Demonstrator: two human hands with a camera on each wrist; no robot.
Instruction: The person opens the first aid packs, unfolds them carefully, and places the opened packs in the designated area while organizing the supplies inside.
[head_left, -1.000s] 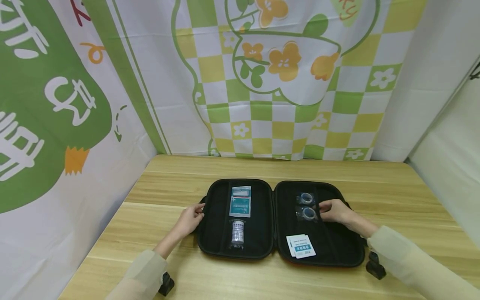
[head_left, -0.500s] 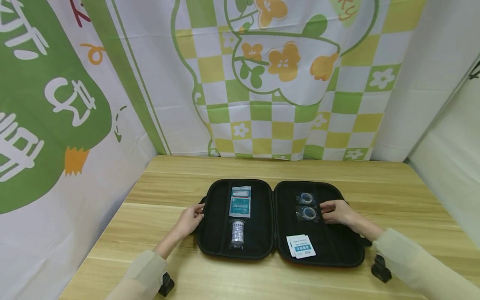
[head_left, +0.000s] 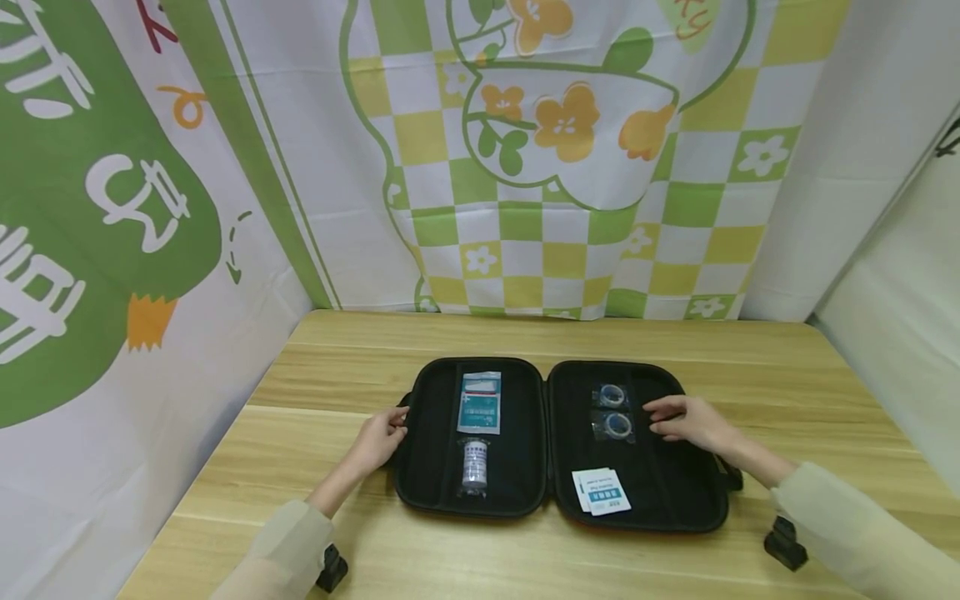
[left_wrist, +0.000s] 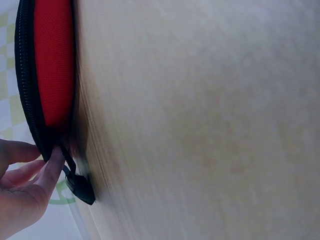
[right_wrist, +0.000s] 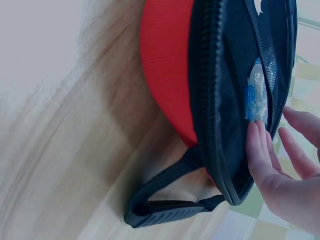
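Note:
A black-lined case (head_left: 517,500) with a red outside (left_wrist: 53,65) lies spread wide on the table. At its left rim my left hand (head_left: 379,439) pinches the edge, thumb on one side and fingers on the other. My right hand (head_left: 693,423) hovers over the right half, fingers loosely extended and holding nothing. Beside it, two clear-wrapped tape rolls, a far one (head_left: 612,396) and a near one (head_left: 618,427), sit at the elastic strap (head_left: 660,471). Lower in that half lie white-and-teal sachets (head_left: 603,493). The left half holds a teal-and-white packet (head_left: 481,404) and a clear-wrapped white roll (head_left: 475,467).
The wooden table (head_left: 360,350) extends round the case on all sides. A black carry handle (right_wrist: 170,210) sticks out from the case's right side, and a zipper pull (left_wrist: 80,187) hangs by the left hand. A patterned curtain (head_left: 555,250) stands behind the table.
My right hand has drawn back to the right from the tape rolls and strap, its fingers coming away from them. My left hand has stayed on the case's rim.

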